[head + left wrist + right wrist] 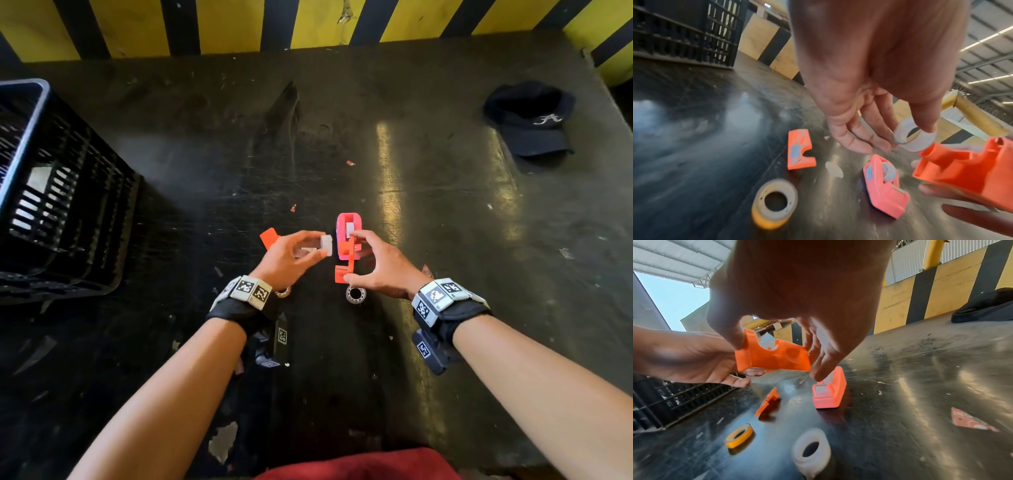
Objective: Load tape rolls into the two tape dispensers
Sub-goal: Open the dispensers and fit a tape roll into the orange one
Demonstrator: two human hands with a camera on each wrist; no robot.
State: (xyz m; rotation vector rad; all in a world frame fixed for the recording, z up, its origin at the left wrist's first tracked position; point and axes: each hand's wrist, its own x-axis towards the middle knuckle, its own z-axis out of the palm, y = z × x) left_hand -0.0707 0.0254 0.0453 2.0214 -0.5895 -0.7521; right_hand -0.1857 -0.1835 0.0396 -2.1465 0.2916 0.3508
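My left hand (pixel 317 246) pinches a small white tape roll (pixel 914 138) between thumb and fingers, just left of an orange dispenser shell (pixel 346 262). My right hand (pixel 351 257) grips that open shell (pixel 772 356) by its ends, above the table. The roll hangs close to the shell's hub (pixel 937 151), apart from it. Behind the shell a pink dispenser (pixel 348 233) stands on the table with a pale roll in it. An orange side cover (pixel 800 149) lies flat to the left.
A yellow tape roll (pixel 740 437) and a white roll (pixel 812 449) lie on the dark table (pixel 445 205) near my wrists. A black slatted crate (pixel 61 192) stands at the left, a dark cap (pixel 534 120) at the far right. A red scrap (pixel 970 420) lies to the right.
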